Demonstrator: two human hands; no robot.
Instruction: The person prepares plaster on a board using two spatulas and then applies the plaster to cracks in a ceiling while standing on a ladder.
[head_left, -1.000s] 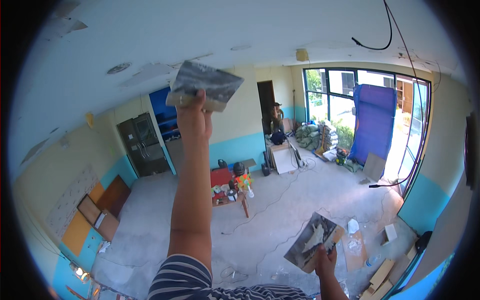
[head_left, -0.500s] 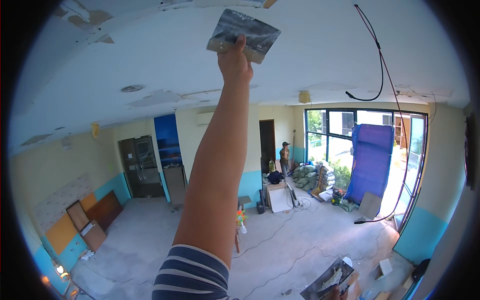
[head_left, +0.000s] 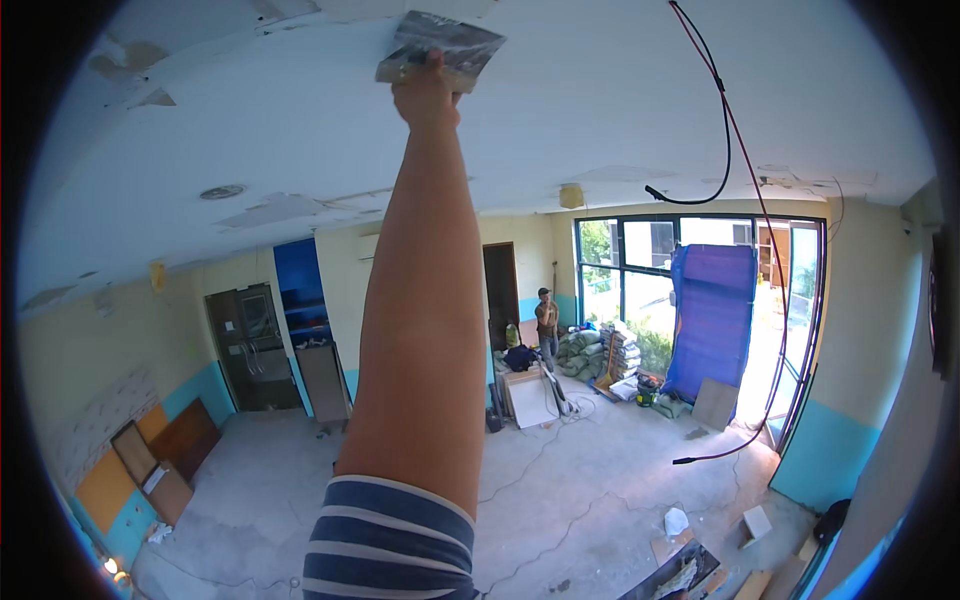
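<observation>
My left hand is raised at arm's length, closed around the pale grip edge of a wide putty knife, thumb pressed on its face. The grey, smeared blade is up against the white ceiling; exact contact is hard to tell. At the lower edge, right of centre, shows a second wide dark blade carrying a lump of whitish putty. My right hand holds that blade from below, almost wholly cut off by the frame's edge.
A black and red cable hangs from the ceiling at right. Peeled patches mark the ceiling. A person stands at the back near stacked sacks. Boards lean there, wires cross the floor, and scraps lie at lower right.
The raised putty knife and my left hand have shifted left and slightly up in view. The whole room has slid left too. The putty-laden blade has dropped lower, hiding more of my right hand.
</observation>
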